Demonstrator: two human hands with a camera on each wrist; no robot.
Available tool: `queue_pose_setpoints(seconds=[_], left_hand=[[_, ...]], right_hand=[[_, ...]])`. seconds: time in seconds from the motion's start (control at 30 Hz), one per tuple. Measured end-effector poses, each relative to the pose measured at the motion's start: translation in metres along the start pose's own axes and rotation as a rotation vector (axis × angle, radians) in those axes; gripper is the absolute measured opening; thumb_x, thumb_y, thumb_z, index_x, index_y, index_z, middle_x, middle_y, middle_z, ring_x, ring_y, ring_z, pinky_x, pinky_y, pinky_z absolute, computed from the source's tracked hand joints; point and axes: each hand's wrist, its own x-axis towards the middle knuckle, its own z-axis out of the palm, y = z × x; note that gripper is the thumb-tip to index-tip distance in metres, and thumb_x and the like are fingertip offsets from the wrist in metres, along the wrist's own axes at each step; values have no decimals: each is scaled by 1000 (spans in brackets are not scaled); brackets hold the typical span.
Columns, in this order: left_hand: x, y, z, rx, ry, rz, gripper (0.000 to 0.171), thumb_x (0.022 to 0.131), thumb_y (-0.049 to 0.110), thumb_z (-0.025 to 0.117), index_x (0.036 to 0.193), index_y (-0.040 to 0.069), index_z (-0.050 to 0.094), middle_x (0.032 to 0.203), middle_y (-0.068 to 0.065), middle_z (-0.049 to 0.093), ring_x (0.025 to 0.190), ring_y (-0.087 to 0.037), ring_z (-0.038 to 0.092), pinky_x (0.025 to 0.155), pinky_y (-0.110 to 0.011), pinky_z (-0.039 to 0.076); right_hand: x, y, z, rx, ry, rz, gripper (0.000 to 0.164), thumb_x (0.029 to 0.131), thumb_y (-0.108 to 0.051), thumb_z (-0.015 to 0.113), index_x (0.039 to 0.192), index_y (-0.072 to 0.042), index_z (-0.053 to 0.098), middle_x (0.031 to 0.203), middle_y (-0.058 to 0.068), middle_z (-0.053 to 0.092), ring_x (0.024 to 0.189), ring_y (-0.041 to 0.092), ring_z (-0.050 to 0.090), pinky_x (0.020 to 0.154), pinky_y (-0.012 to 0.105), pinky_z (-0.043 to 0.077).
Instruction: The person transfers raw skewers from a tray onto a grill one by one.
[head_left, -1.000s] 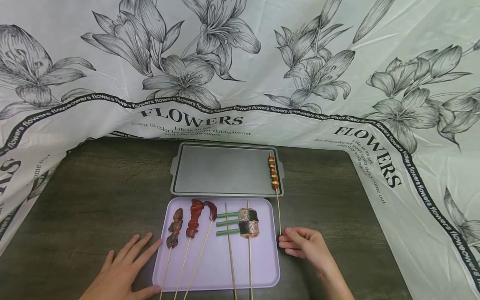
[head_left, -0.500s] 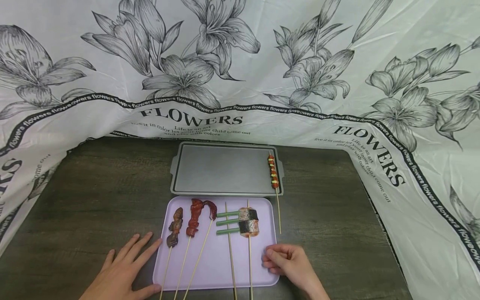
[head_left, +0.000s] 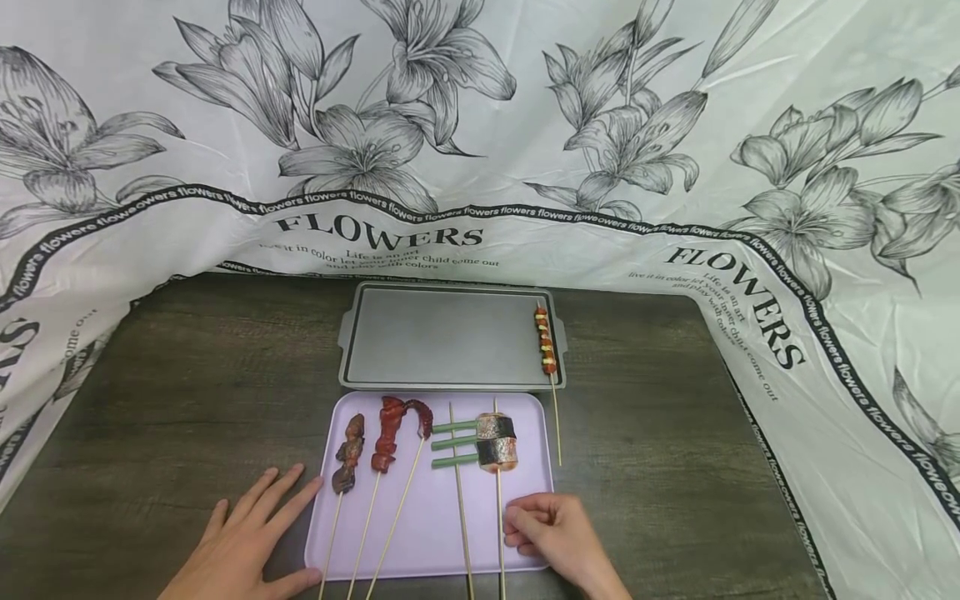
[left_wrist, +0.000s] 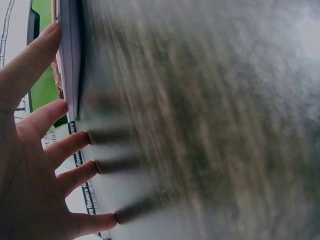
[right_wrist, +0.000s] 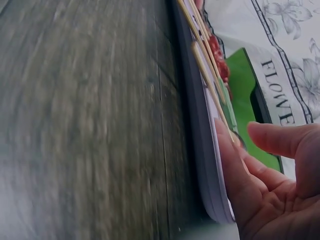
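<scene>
My right hand (head_left: 551, 533) is over the right side of the purple tray (head_left: 420, 542), its fingers beside the stick of a skewer with two round, dark-banded pieces (head_left: 497, 440). In the right wrist view the thumb (right_wrist: 277, 139) stands apart from the other fingers, near that skewer's stick (right_wrist: 212, 82). My left hand (head_left: 247, 533) lies spread at the tray's left edge, fingertips on the table. Also on the tray are a brown meat skewer (head_left: 348, 454), a red meat skewer (head_left: 387, 433), a curled red skewer (head_left: 423, 419) and a skewer with green stalks (head_left: 455, 444).
Behind the purple tray stands a grey baking tray (head_left: 442, 337). A red and yellow skewer (head_left: 545, 342) lies along its right side, its stick reaching past the front rim. Dark wooden table (head_left: 652, 417) surrounds both trays, and a flower-printed sheet (head_left: 525, 167) hangs behind.
My right hand has let go of the red and yellow skewer's stick and moved left, over the purple tray to the banded skewer. My left hand stays in place.
</scene>
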Motion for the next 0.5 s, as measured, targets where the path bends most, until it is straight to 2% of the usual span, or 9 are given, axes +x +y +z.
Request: queue_pose_setpoints(seconds=[0.23,0.5], left_hand=[[0,1,1,3,-3,-7,94,73,79,61,151,32,37,150,-9,38,133,-42,35,83,-84,26],[1,0,1,1,-5,-9,94,74,78,62,152,33,36,151,-9,37,133,-42,35,83,-84,26]], right_hand=[[3,2,9,-9,12,-9,23,93,-10,67,100,12,69,77,18,70,63,17,68,57,29,57],[2,0,13,-171,18,-35,20,81,-14,80,86,3,70,66,7,69,55,13,64,52,25,54]])
